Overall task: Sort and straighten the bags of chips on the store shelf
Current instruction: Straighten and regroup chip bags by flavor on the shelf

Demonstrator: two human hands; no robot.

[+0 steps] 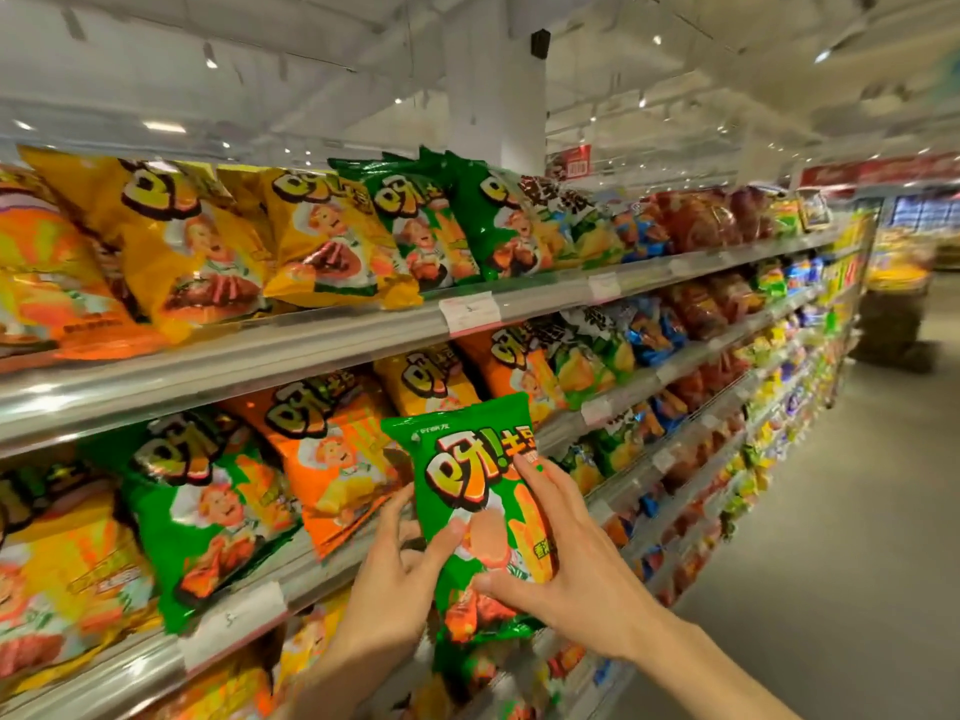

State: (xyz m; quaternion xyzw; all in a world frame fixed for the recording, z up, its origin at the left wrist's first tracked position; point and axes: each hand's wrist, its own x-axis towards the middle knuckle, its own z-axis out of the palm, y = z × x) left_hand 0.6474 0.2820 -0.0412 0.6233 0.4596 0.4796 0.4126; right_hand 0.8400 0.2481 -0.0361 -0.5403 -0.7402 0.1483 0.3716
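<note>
Both hands are holding one green bag out in front of the second shelf. Left hand is gripping its left edge, thumb on the front, fingers curling behind. Right hand is pinching the right side, thumb low on the front, index finger spreading up near the printed lettering. Bag is sitting upright, slightly tilted, clear of the shelf and not yet placed.

Just behind it, orange bags are leaning at mixed angles; another green bag is standing further left on the same shelf, well apart from the held one, with yellow bags at far left. Flavours are looking interleaved there, so sorting seems partway at best.

Top shelf: yellow bags grouping left, green ones to their right, reasonably ordered though slanting. Rows further down the aisle are too blurred to judge. Likely remaining: seating this bag with its green match and squaring the leaning fronts
</note>
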